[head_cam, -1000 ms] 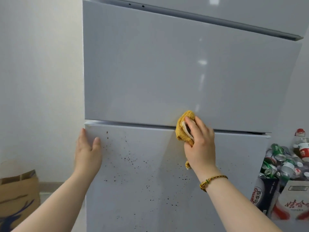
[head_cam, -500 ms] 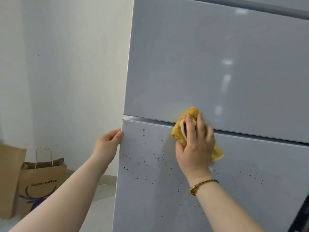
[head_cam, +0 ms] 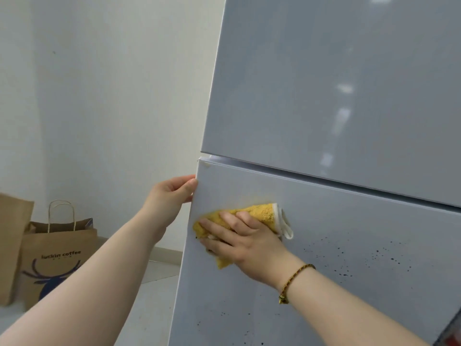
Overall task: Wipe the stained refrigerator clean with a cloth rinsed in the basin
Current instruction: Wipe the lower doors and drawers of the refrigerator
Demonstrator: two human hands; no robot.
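Observation:
The grey refrigerator fills the right side, its upper door (head_cam: 324,83) clean and glossy. Dark specks (head_cam: 384,255) dot the lower door (head_cam: 349,236) to the right of and below my right hand. A yellow cloth (head_cam: 259,212) with a white edge lies flat on the lower door near its upper left corner. My right hand (head_cam: 247,243) presses the cloth against the door with fingers stretched out to the left. Holding the door's left edge is my left hand (head_cam: 169,196), thumb on the front and fingers round the side, out of sight.
Two brown paper bags stand on the pale floor (head_cam: 154,295) by the white wall at the left, one printed with a deer logo (head_cam: 57,255), the other (head_cam: 12,245) cut off by the frame edge.
My right hand slid the cloth down and left from the gap between the doors to the lower door's upper left area. The specks there are gone. My view turned left.

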